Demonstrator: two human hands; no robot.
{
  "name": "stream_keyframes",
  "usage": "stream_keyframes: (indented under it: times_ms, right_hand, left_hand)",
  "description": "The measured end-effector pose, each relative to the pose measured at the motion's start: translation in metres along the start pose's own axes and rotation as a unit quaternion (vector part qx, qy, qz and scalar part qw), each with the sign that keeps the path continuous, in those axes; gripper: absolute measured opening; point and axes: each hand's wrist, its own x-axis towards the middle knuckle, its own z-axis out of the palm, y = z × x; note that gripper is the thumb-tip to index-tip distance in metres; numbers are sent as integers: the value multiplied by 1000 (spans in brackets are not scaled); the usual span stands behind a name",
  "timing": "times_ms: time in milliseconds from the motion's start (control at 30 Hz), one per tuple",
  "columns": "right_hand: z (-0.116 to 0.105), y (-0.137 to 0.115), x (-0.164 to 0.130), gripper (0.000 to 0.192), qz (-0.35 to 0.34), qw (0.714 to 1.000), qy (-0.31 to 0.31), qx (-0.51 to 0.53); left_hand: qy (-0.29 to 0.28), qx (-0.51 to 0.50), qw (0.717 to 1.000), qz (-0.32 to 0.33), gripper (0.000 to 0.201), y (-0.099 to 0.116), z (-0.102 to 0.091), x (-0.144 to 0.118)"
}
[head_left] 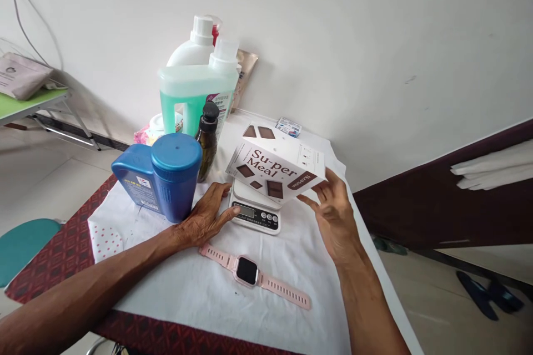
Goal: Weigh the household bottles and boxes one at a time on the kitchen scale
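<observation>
So the right hand (334,213) has the near right end of the white "Su-per Meal" box (270,169), thumb under the corner and fingers around the end, though the fingertips are partly hidden. The box sits up and to the left of that hand, tilted over the plate of a kitchen scale (257,213). Can't tell if its lower edge actually bears on the plate.

Left hand (208,213) is spread with nothing in its grip, thumb at the scale's front left corner by the display (245,210), fingers along the left edge.

Progress-wise, I'd call it partway: box is at the scale, but it's not lying flat and the right hand hasn't let go. No reading I can make out on the display.

Other stuff: a pink watch (247,270) lies on the cloth-covered tabletop between the hands, on the near side. Blue jug (177,177) is just beside the left hand, and a dark pump bottle (207,144) stands beyond it.
</observation>
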Motion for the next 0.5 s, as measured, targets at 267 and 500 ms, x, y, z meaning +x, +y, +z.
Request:
stream_keyframes:
  times_ms: [267, 500]
  right_hand:
    - [30, -34, 32, 110, 12, 988, 12, -156]
    - [28, -27, 43, 67, 70, 991, -36, -111]
  left_hand:
    - [-11, -11, 1000, -27, 47, 5, -2, 2]
    - [-14, -7, 999, -32, 46, 3, -2, 1]
